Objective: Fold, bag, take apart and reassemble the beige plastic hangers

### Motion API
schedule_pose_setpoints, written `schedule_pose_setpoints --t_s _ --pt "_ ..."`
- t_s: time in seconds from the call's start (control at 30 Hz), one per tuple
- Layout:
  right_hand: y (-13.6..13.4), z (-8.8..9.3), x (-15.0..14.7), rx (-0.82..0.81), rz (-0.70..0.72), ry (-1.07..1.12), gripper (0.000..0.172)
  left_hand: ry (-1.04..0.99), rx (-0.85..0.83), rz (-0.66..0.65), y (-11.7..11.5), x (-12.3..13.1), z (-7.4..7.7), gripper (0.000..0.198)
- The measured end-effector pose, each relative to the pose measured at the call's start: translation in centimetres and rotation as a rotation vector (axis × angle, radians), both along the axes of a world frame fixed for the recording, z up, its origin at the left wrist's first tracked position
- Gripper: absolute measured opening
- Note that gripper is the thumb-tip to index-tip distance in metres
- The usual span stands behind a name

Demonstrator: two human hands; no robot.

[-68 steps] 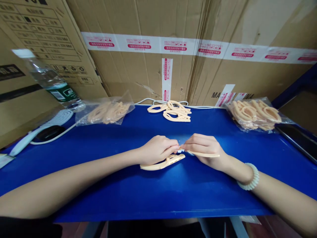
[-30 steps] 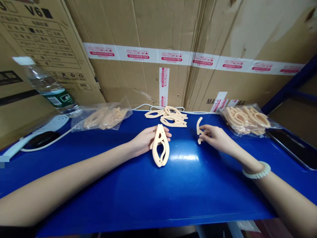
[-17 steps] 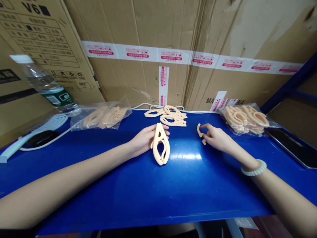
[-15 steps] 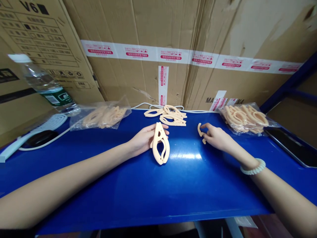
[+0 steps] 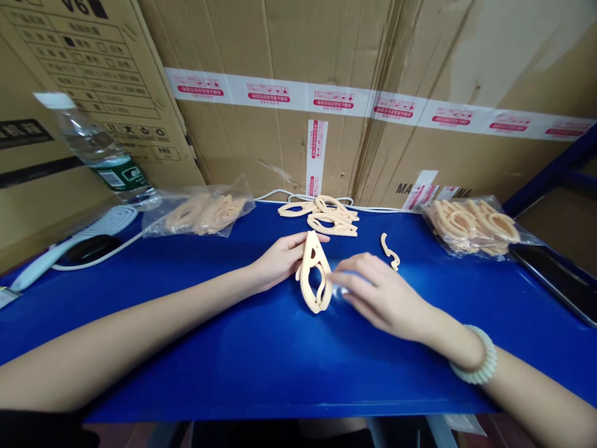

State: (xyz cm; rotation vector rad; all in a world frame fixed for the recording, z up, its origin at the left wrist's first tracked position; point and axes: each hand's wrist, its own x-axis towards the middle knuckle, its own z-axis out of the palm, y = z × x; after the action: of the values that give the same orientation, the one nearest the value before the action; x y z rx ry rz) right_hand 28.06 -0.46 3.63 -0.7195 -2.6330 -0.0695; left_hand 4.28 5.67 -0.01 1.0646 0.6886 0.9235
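Observation:
My left hand (image 5: pixel 282 258) grips a beige plastic clip (image 5: pixel 315 279) by its top and stands it on edge on the blue table (image 5: pixel 261 354). My right hand (image 5: pixel 379 294) hovers just right of the clip with its fingers stretched out and spread, slightly blurred, holding nothing. A small beige hook piece (image 5: pixel 390 251) lies loose on the table behind my right hand.
A pile of beige clips (image 5: pixel 326 215) lies at the back centre. Clear bags of clips sit at the back left (image 5: pixel 205 211) and back right (image 5: pixel 478 221). A water bottle (image 5: pixel 100 152), a white cable, a black device and a dark phone (image 5: pixel 557 277) flank them. Cardboard boxes stand behind.
My right hand let go of the hook piece, left it on the table and moved left toward the clip. My left hand kept holding the clip upright.

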Motion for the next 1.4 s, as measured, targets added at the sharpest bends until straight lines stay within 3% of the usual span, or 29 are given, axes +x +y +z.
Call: schedule_pose_setpoints --t_s 0.07,0.2,0.33,0.53,0.67,0.87,1.07,1.4 --pt "-0.7 -0.5 -1.2 0.034 0.119 -0.071 0.029 0.021 0.031 -0.012 -0.1 0.1 0.0 0.034" --pt "-0.7 -1.0 -1.5 0.096 0.17 -0.082 0.025 -0.012 0.02 -0.02 0.0 0.1 0.1 0.038" --pt "-0.3 -1.1 -1.2 0.137 0.12 -0.037 0.019 -0.02 0.041 -0.048 -0.2 0.1 0.2 0.044" --pt "-0.2 -1.4 -1.2 0.254 0.061 -0.029 0.017 0.28 0.319 -0.109 -1.7 0.4 0.3 0.023" --pt "-0.1 -1.6 -1.1 0.318 0.014 -0.079 0.023 0.246 0.297 -0.136 -2.0 0.4 0.3 0.022" --pt "0.4 -1.9 -0.7 0.267 -0.133 -0.122 0.029 0.308 0.385 -0.12 -1.8 0.2 0.1 0.033" --pt "0.3 -2.2 -0.7 0.307 -0.234 -0.245 0.037 0.221 0.332 -0.138 -1.7 0.2 -0.1 0.039" --pt "-0.6 -1.4 -1.1 0.405 -0.116 -0.198 0.042 0.179 0.23 -0.201 -1.3 -0.1 -0.2 0.046"
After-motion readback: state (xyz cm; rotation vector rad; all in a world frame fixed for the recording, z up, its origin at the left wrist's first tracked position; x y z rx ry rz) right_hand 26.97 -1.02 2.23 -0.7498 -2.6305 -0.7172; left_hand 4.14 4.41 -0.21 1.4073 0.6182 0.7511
